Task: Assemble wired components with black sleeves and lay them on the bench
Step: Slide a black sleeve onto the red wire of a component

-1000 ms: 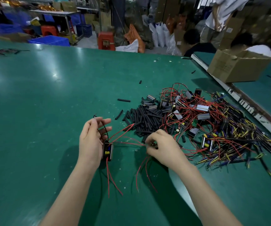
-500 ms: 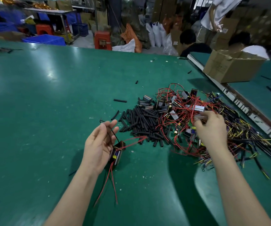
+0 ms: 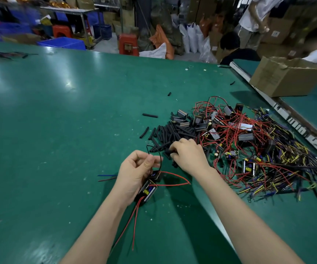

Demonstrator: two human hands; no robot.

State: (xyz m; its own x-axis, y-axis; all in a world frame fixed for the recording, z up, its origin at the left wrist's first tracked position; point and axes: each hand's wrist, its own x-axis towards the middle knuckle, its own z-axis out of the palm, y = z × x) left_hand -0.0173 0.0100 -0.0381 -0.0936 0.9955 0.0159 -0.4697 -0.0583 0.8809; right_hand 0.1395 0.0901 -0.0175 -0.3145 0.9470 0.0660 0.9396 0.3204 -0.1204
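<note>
Red-wired component (image 3: 150, 189) beside black sleeves (image 3: 172, 134)

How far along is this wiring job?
Early. Done: no finished pieces show on the bench. In hand: left hand holds one wired component; right hand picks at the sleeves. Left: the tangled pile.

Green bench (image 3: 62, 119), with what we are finding lying on it.

We are listing a heap of black sleeves (image 3: 171, 133) lying beside a tangle of wired components (image 3: 249, 141) with red, yellow and purple leads; stray sleeve pieces (image 3: 150, 115) sitting apart toward the far side; two loose wire ends, blue and red (image 3: 106, 177), near the front; a cardboard box (image 3: 285, 77) standing at the right edge; and pale specks scattering across the surface.
</note>
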